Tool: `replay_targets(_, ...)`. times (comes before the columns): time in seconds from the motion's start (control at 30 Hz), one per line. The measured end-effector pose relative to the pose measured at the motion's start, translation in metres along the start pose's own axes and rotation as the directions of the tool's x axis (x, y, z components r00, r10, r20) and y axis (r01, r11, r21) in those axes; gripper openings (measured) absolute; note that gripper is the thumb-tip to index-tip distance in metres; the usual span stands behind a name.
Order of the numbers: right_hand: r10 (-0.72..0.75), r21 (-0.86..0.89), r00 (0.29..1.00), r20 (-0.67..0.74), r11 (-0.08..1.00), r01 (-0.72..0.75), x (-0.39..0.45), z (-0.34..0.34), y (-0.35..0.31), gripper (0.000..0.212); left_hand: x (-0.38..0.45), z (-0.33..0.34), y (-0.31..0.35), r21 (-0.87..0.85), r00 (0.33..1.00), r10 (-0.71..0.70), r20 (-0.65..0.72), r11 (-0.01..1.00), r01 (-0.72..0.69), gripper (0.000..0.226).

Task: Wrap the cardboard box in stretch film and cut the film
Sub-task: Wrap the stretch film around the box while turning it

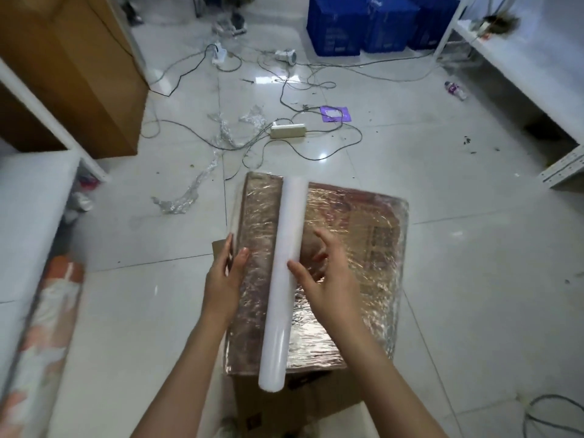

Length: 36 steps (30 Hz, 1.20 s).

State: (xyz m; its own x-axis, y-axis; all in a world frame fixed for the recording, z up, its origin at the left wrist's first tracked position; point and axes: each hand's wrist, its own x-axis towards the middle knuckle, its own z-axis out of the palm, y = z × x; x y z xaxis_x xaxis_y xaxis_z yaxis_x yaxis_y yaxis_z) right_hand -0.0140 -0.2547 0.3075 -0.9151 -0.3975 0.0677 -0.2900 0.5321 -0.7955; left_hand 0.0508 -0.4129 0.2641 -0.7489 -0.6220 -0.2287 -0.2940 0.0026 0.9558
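The film roll (286,279) lies on the cardboard box (347,263), near its left edge; box stands on the floor (474,279).

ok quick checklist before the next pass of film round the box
1. Film roll lying lengthwise on top of the cardboard box: ok.
2. Right hand on the roll: thumb touches it, no full grip: not ok.
3. Left hand steadying the box's left edge: ok.
4. Film already covers the top face: ok.
5. Film running unbroken from roll to box: cannot tell.
6. Floor around the box: loose film scraps and cables lie nearby: not ok.
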Motion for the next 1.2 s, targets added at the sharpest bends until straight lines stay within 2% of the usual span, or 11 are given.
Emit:
replay_targets(0.13, -0.195, -0.037, 0.979, 0.067, 0.980, 0.198, -0.005, 0.020, -0.009, 0.044, 0.002, -0.011, -0.012, -0.052, 0.999, -0.024, -0.039, 0.998, 0.022, 0.077)
replay_targets(0.2, -0.248, -0.137, 0.965, 0.081, 0.956, 0.258, -0.007, 0.036, -0.022, 0.044, 0.004, -0.016, -0.016, -0.060, 0.999, -0.011, -0.041, 0.998, 0.009, 0.069)
replay_targets(0.27, -0.229, -0.256, 0.968, 0.102, 0.934, 0.248, -0.012, 0.053, -0.027, 0.050, 0.007, -0.023, -0.025, -0.078, 0.999, -0.008, -0.046, 0.997, 0.005, 0.067)
replay_targets(0.37, -0.250, -0.379, 0.951, 0.183, 0.875, 0.303, -0.020, 0.071, -0.023, 0.070, 0.003, -0.035, -0.041, -0.133, 0.993, -0.013, -0.114, 0.991, -0.002, 0.042)
replay_targets(0.5, -0.291, -0.290, 0.919, 0.265, 0.885, 0.363, -0.021, 0.077, -0.014, 0.072, -0.001, -0.045, -0.055, -0.215, 0.989, -0.049, -0.139, 0.976, 0.018, 0.035)
replay_targets(0.6, -0.332, -0.275, 0.913, 0.235, 0.879, 0.390, -0.021, 0.068, -0.003, 0.071, 0.002, -0.049, -0.061, -0.221, 0.989, -0.069, -0.132, 0.975, 0.038, 0.042)
replay_targets(0.77, -0.329, -0.230, 0.926, 0.186, 0.902, 0.366, -0.020, 0.046, 0.016, 0.064, 0.010, -0.050, -0.066, -0.189, 0.990, -0.092, -0.111, 0.979, 0.069, 0.074)
replay_targets(0.83, -0.358, -0.217, 0.917, 0.174, 0.895, 0.390, -0.027, 0.049, 0.018, 0.046, 0.010, -0.048, -0.067, -0.183, 0.990, -0.085, -0.113, 0.981, 0.063, 0.075)
replay_targets(0.9, -0.396, -0.310, 0.907, 0.143, 0.853, 0.421, -0.037, 0.061, 0.015, 0.032, 0.008, -0.050, -0.069, -0.177, 0.990, -0.075, -0.120, 0.983, 0.053, 0.078)
replay_targets(1.03, -0.316, -0.413, 0.944, 0.099, 0.850, 0.328, -0.048, 0.085, 0.006, 0.026, 0.004, -0.056, -0.072, -0.183, 0.988, -0.077, -0.132, 0.982, 0.052, 0.073)
replay_targets(1.2, -0.388, -0.421, 0.917, 0.090, 0.820, 0.388, -0.046, 0.071, 0.019, 0.022, -0.005, -0.053, -0.071, -0.197, 0.991, -0.073, -0.114, 0.979, 0.049, 0.082)
